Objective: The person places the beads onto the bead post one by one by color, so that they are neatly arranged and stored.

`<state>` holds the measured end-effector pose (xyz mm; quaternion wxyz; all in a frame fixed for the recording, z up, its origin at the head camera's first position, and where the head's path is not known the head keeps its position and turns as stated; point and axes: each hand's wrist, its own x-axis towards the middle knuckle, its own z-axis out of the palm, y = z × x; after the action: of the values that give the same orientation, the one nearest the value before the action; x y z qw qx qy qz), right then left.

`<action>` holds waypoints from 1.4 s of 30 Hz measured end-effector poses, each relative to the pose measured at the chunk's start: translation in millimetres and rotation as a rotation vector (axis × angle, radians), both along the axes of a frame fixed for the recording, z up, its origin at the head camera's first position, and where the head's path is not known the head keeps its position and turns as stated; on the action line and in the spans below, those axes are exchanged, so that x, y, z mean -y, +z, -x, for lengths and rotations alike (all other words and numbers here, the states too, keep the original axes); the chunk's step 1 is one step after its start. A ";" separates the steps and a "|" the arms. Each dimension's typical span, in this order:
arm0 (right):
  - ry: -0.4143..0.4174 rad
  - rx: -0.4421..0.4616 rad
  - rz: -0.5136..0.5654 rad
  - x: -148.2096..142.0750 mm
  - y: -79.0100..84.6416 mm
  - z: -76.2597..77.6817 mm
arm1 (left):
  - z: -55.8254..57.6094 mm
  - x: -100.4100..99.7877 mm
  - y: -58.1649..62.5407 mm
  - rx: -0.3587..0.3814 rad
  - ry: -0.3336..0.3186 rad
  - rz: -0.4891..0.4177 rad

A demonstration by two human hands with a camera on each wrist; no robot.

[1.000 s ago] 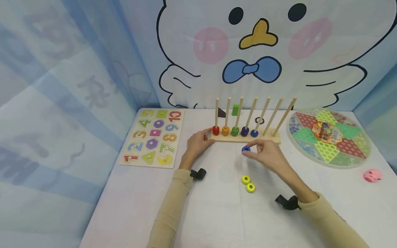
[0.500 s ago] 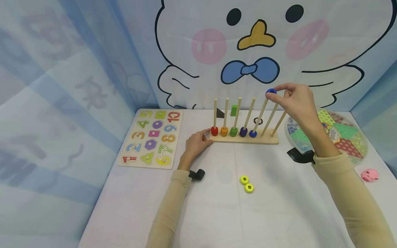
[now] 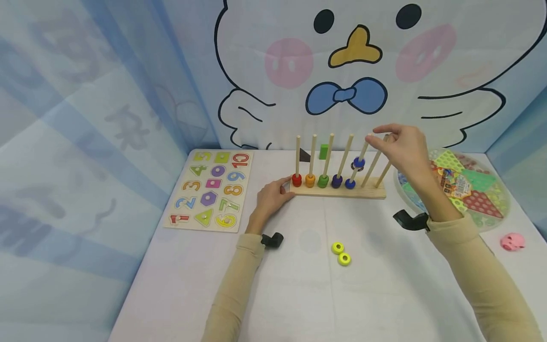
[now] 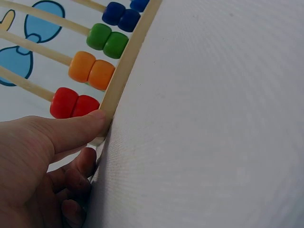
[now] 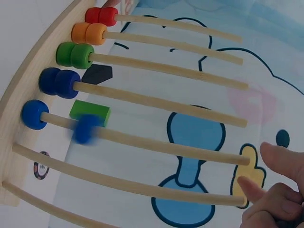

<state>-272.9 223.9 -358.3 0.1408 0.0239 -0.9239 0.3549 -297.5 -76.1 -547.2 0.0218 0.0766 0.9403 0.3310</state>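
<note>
A wooden peg rack (image 3: 335, 192) with seven upright pegs stands on the table. Red (image 4: 64, 102), orange (image 4: 90, 70), green (image 4: 107, 40) and dark blue beads (image 5: 59, 82) sit in pairs on the first pegs. My left hand (image 3: 271, 197) grips the base's left end, thumb in front beside the red beads. On the fifth peg, one blue bead (image 5: 34, 114) sits at the bottom while another blue bead (image 3: 359, 163) is partway down the peg, blurred in the right wrist view. My right hand (image 3: 406, 147) is near that peg's top, thumb and forefinger apart, holding nothing.
Two yellow beads (image 3: 341, 253) lie in front of the rack. A number puzzle board (image 3: 209, 190) is at left, a round checkered board (image 3: 474, 194) and a pink pig toy (image 3: 513, 242) at right. Behind the rack are a green block (image 3: 323, 151) and a dark piece (image 3: 305, 155).
My right hand carried a blue bead up from in front of the rack to the fifth peg's top, then let go; the bead has dropped partway down. My left hand stayed put.
</note>
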 end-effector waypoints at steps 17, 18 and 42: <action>0.212 0.337 0.106 25.2 -120.1 -97.5 | 0.8 -0.8 4.4 -0.004 0.000 0.013; 0.217 0.353 0.109 27.3 -125.7 -101.2 | 1.0 -0.8 4.6 -0.005 0.000 0.012; 0.217 0.358 -0.073 36.6 -133.4 -116.5 | 1.2 0.2 -2.1 0.000 0.004 0.035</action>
<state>-156.4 187.3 -491.8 -0.0656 0.0648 -0.9384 0.3329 -298.8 -76.3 -549.3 0.0226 0.0742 0.9461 0.3145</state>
